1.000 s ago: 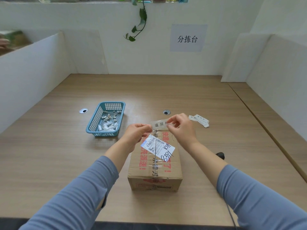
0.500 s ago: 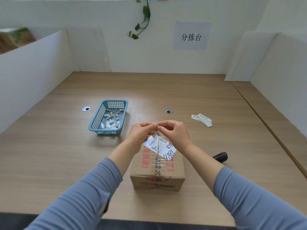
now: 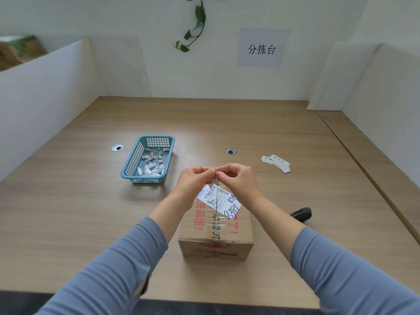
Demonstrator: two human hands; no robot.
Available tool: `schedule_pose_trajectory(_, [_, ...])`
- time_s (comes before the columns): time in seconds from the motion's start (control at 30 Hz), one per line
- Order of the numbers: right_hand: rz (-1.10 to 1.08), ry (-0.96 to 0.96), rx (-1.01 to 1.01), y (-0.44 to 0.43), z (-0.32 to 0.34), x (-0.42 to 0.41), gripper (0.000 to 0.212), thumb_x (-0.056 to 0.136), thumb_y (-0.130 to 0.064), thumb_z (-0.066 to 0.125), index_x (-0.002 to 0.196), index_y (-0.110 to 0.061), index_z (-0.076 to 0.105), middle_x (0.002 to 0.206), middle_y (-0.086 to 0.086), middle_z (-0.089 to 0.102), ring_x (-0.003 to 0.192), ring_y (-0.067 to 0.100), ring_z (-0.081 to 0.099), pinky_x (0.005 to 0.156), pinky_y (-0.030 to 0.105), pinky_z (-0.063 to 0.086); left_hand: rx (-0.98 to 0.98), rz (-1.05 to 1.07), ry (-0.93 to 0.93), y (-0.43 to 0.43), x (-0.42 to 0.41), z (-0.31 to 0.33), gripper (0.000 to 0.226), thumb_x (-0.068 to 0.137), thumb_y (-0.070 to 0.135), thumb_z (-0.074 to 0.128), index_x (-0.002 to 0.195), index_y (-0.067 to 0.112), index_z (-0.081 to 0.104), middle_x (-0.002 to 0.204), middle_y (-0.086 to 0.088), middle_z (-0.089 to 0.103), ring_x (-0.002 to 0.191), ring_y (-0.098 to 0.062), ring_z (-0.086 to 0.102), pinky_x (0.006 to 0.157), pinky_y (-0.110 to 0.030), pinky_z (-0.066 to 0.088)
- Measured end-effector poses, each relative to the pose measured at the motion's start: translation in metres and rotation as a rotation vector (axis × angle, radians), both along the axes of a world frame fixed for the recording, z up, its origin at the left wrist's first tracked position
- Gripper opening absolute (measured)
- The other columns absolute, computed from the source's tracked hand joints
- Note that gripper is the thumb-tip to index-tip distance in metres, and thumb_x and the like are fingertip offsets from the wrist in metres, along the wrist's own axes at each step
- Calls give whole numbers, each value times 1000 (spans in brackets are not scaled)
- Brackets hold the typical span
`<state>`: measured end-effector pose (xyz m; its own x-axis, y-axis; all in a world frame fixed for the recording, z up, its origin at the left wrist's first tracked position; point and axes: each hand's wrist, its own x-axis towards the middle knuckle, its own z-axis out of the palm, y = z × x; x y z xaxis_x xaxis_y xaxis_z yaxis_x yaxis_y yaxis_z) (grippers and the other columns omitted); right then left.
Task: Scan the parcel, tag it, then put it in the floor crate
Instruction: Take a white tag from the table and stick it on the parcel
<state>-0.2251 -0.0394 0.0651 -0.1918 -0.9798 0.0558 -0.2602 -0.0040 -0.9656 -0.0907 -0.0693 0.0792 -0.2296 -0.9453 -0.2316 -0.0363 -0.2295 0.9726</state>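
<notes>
While parcel [image 3: 216,233] sits on table [image 3: 91,212], both hands [image 3: 195,180] pinch tie [image 3: 215,176].

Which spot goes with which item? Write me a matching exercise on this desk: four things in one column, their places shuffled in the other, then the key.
Things:
1. blue basket
2. cardboard parcel
3. stack of paper tags
4. black scanner

Places:
A. right of the parcel, partly hidden behind the right forearm
B. far right of the hands, beyond the desk's right grommet hole
C. left of the hands, holding small scraps
D. under both hands, near the desk's front edge

Pairs: 1-C, 2-D, 3-B, 4-A
</notes>
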Motion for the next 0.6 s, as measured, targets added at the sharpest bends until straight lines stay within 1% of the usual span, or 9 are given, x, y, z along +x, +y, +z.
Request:
schedule_pose_trajectory(0.17, [-9, 0, 1, -1, 1, 1, 6, 83, -16, 69, 83, -18, 74, 77, 1, 74, 55, -4, 58, 59, 18, 44, -33, 8, -19, 0, -1, 1, 19, 87, 5, 61, 70, 12, 63, 66, -1, 60, 44, 6, 53, 42, -4, 37])
schedule_pose_trajectory(0.23, [-18, -6, 3, -1, 1, 2, 9, 83, -15, 68, 79, -21, 73, 76, 0, 74, 58, -1, 60, 59, 19, 44, -51, 9, -33, 0, -1, 1, 19, 87, 5, 61, 69, 12, 63, 66, -2, 60, 43, 7, 52, 42, -4, 37])
schedule_pose_trajectory(0.3, [-28, -19, 8, -2, 1, 2, 10, 82, -16, 68, 77, -22, 73, 75, 0, 74, 65, 7, 64, 60, 21, 45, -69, 9, -40, 0, -2, 0, 18, 86, 5, 63, 69, 12, 63, 64, -1, 60, 42, 8, 52, 43, -4, 37])
schedule_pose_trajectory(0.37, [-38, -41, 16, -3, 0, 3, 10, 81, -15, 67, 76, -20, 73, 74, 1, 74, 71, 13, 67, 62, 24, 46, -99, 9, -41, 0, -1, -1, 17, 85, 5, 64, 68, 11, 63, 57, 4, 63, 44, 6, 53, 49, -7, 41])
schedule_pose_trajectory(0.43, [-40, -81, 32, -3, 1, 3, 8, 80, -14, 68, 75, -16, 74, 72, 4, 73, 72, 14, 67, 64, 24, 50, -131, 6, -55, -1, -1, -4, 15, 83, 5, 65, 69, 10, 64, 51, 9, 64, 49, 4, 56, 57, -10, 45])
schedule_pose_trajectory(0.53, [-35, -133, 52, -4, 1, 3, 9, 81, -14, 68, 79, -7, 74, 74, 9, 72, 69, 13, 65, 65, 22, 51, -165, 7, -65, -1, -1, -6, 12, 82, 7, 67, 70, 10, 65, 53, 10, 65, 53, 3, 59, 58, -10, 47])
schedule_pose_trajectory(0.6, [-34, -157, 65, -6, 1, 2, 11, 82, -12, 68, 81, -3, 73, 74, 10, 72, 68, 12, 65, 68, 22, 52, -188, 18, -64, -1, -1, -7, 11, 82, 9, 69, 72, 10, 65, 59, 7, 66, 55, 1, 60, 59, -10, 48])
